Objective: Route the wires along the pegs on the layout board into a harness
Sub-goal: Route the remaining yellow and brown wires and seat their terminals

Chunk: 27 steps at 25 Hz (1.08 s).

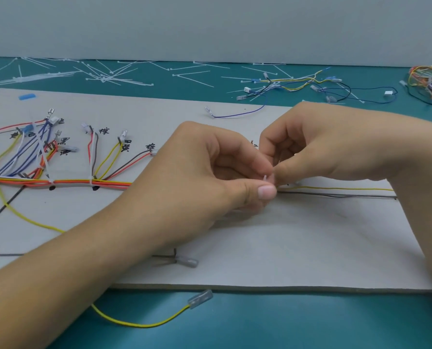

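Wires [114, 183] of many colours lie across a grey layout board [298, 248] on a teal desk [298, 323]. Nearest, a loose yellow wire [134, 324] curves over the desk, its clear-sleeved terminal [200, 298] resting against the board's front edge. Just beyond, on the board, lies a grey-sleeved terminal [187, 262]. At the board's middle the two hands meet: the left hand [205, 177] and the right hand [323, 147] both have curled fingers, and their thumbs and fingertips pinch a small white plastic piece [265, 177] at the same spot. From there a yellow strand [336, 188] and a dark strand [336, 195] run right, side by side. To the left, an orange and red trunk bundle [71, 183] runs along the board, bound by white ties [90, 181], with coloured branches [107, 160] fanning up to handwritten labels [104, 131]. Farther back, a purple wire [240, 114] lies on the board. Behind the board, loose cable ties [109, 74] and spare wires [298, 83] are scattered over the desk, and a tangled coloured bundle [431, 81] sits at the far right
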### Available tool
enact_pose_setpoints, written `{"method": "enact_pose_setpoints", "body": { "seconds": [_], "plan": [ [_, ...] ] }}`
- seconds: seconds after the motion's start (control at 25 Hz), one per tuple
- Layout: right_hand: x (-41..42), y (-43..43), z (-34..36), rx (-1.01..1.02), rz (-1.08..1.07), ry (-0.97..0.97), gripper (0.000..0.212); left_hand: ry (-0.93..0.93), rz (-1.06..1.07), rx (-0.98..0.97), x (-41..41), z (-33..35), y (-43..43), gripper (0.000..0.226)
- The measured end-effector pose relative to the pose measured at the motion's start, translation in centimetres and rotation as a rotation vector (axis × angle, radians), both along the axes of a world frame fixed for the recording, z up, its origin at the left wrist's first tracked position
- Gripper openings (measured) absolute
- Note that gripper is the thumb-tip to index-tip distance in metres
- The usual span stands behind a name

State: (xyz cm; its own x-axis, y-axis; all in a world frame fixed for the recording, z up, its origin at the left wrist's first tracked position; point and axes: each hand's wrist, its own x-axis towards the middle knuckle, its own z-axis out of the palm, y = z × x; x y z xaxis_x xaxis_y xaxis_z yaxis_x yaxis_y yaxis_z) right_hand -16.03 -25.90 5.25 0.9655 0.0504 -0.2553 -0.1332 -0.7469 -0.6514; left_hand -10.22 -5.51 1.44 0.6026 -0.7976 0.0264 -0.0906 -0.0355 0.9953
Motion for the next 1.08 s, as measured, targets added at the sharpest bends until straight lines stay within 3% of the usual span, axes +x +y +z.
{"method": "enact_pose_setpoints", "body": {
  "seconds": [0.44, 1.08],
  "plan": [
    [-0.1, -0.4, 0.5, 0.054, 0.054, -0.015, 0.015, 0.114, 0.109, 0.032, 0.2, -0.6, -0.3, 0.009],
    [-0.1, -0.5, 0.4, 0.083, 0.055, -0.067, 0.019, 0.004, 0.096, 0.046, 0.1, -1.1, -0.4, 0.008]
  ]
}}
